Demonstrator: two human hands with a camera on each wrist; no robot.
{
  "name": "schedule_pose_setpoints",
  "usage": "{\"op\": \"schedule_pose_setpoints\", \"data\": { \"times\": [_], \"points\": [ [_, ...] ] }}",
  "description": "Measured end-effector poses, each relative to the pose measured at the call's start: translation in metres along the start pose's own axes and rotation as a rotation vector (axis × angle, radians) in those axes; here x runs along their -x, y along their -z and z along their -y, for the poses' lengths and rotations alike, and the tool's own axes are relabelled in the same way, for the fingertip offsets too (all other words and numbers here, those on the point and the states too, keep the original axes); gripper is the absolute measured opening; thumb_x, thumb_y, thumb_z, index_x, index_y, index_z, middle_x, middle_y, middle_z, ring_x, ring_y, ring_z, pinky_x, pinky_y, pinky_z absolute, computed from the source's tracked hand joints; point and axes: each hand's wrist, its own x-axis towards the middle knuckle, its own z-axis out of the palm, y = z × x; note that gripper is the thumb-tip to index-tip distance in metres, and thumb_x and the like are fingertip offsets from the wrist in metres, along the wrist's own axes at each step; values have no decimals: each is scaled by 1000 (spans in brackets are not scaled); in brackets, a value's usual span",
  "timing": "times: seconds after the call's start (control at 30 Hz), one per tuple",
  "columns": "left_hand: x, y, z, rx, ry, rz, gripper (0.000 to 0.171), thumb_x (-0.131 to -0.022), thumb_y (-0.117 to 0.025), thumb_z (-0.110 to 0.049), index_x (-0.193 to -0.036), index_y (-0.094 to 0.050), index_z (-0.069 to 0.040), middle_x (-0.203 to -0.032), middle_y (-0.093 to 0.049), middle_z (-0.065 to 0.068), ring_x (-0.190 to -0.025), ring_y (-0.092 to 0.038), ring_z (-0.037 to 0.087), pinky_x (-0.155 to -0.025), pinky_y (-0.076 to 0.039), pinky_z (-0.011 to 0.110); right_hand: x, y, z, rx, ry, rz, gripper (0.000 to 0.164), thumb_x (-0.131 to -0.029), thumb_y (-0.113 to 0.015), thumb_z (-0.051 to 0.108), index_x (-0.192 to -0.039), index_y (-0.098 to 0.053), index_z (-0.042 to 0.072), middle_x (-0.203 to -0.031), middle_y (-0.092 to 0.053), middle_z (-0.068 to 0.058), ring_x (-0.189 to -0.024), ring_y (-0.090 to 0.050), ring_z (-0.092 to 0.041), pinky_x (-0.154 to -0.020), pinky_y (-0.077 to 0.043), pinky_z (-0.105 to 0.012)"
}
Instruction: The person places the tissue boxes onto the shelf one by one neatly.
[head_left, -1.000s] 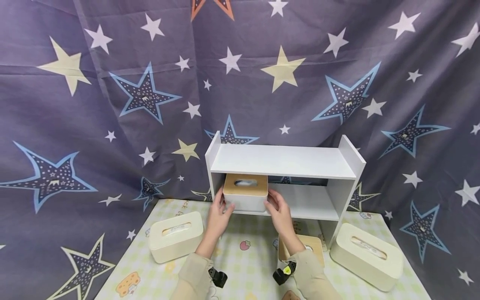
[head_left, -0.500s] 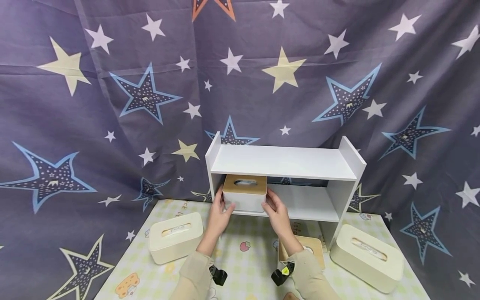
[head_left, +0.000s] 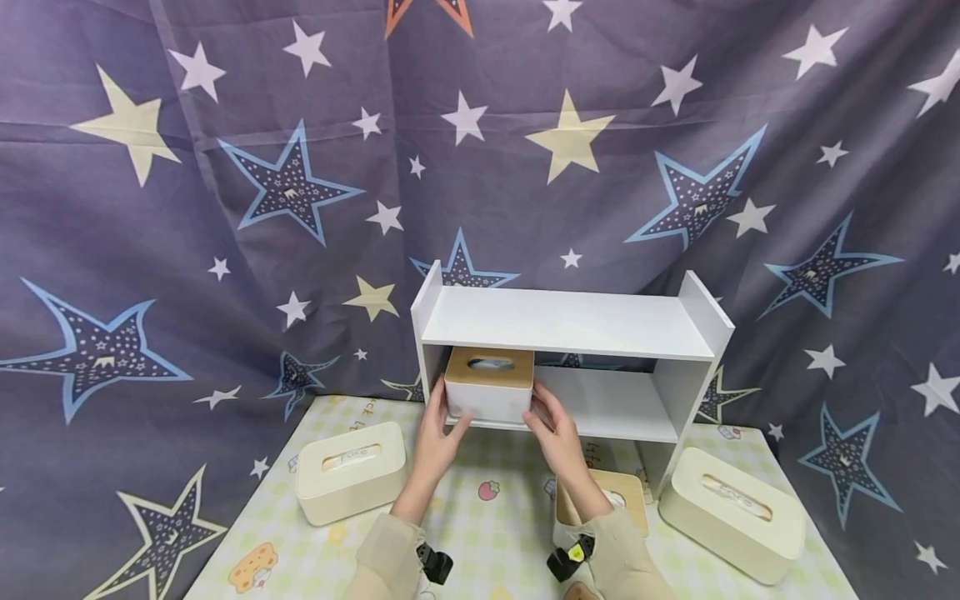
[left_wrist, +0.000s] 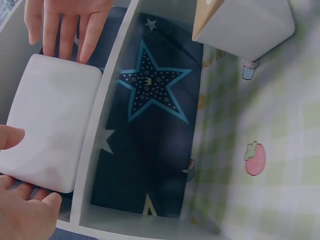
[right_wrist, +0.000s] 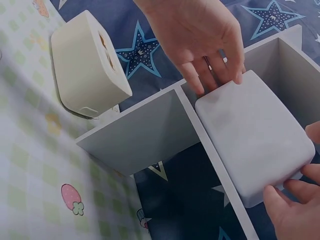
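A white tissue box [head_left: 491, 402] with a wood-coloured lid sits at the left end of the lower level of a white two-tier shelf [head_left: 570, 321]. My left hand [head_left: 431, 446] holds its left side, the thumb near the front face and the fingers along the side. On the opposite side my right hand [head_left: 561, 442] holds the box, its thumb by the front right corner. In the left wrist view the plain front of the tissue box [left_wrist: 55, 120] lies between both hands. Fingertips are partly hidden behind its edges.
A cream tissue box [head_left: 352, 492] stands on the table left of the shelf, another cream tissue box [head_left: 731, 533] at the right. A second wood-lidded tissue box [head_left: 630, 492] lies partly under my right forearm. A star-patterned curtain [head_left: 480, 167] hangs behind.
The tissue box has shifted very slightly left on the shelf. My left thumb has moved down toward the bottom edge of its front. Both hands stay at its sides.
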Motion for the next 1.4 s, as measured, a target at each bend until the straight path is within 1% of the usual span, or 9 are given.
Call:
{"op": "schedule_pose_setpoints", "data": {
  "times": [0.27, 0.53, 0.83, 0.97, 1.07, 1.1, 1.2, 1.3, 1.4],
  "points": [
    [24, 1, 5, -20, 40, -7, 74, -93, -63, 0, -156, -25, -1, -163, -24, 23, -149, -27, 43, -121, -28, 54, 18, 1, -3, 36, 18, -5, 52, -100, -57, 9, -149, -41, -2, -150, -47, -25, -137, -49, -40, -110, -47, -50],
    [46, -1, 9, -10, 71, -8, 67, -94, -63, -2, -154, -32, -1, -160, -33, 21, -145, -36, 43, -119, -31, 55, 36, 3, -8, 21, 66, -1, 52, -98, -59, 4, -147, -43, -2, -152, -46, -23, -136, -49, -41, -113, -42, -40],
    [72, -10, 23, 1, 130, 15, 63, -95, -61, 0, -153, -36, -6, -156, -41, 18, -142, -42, 41, -117, -36, 53, 54, 16, -18, 46, 93, -3, 49, -98, -60, 5, -144, -47, -2, -146, -53, -22, -132, -52, -41, -110, -46, -41],
    [82, -18, 28, 20, 163, 59, 62, -95, -61, -2, -152, -36, -4, -156, -41, 19, -142, -41, 42, -117, -36, 55, 63, 25, -26, 78, 78, 1, 47, -99, -60, 9, -145, -49, 4, -145, -55, -17, -131, -54, -40, -106, -52, -26],
    [89, -24, 32, 22, 183, 93, 61, -97, -62, -9, -152, -36, -2, -156, -41, 20, -141, -42, 43, -116, -37, 56, 69, 33, -31, 99, 62, 0, 47, -99, -60, 12, -145, -49, 6, -145, -56, -15, -130, -56, -35, -100, -50, -14],
    [91, -27, 33, 23, 189, 105, 60, -97, -61, -10, -152, -37, -2, -155, -41, 21, -141, -42, 43, -116, -37, 56, 71, 36, -32, 102, 56, 1, 47, -99, -60, 11, -145, -49, 6, -145, -56, -15, -129, -58, -29, -100, -50, -14],
    [95, -34, 38, 24, 201, 145, 61, -97, -62, -14, -151, -37, 0, -155, -41, 22, -140, -43, 44, -115, -37, 55, 75, 44, -36, 113, 61, -8, 46, -98, -61, 10, -143, -51, 4, -143, -57, -18, -125, -60, -10, -101, -53, -21],
    [99, -42, 40, 48, 218, 191, 61, -96, -62, -10, -150, -37, 0, -154, -41, 23, -140, -42, 45, -115, -36, 54, 79, 55, -38, 130, 91, -19, 44, -97, -62, 7, -139, -53, 0, -140, -58, -23, -119, -57, 7, -101, -56, -34],
    [101, -49, 40, 52, 212, 237, 61, -96, -63, -11, -150, -38, 1, -154, -41, 25, -139, -43, 45, -115, -36, 56, 83, 68, -40, 161, 109, -37, 43, -96, -63, 6, -137, -54, -3, -138, -58, -26, -117, -53, 13, -100, -57, -37]
  ]
}}
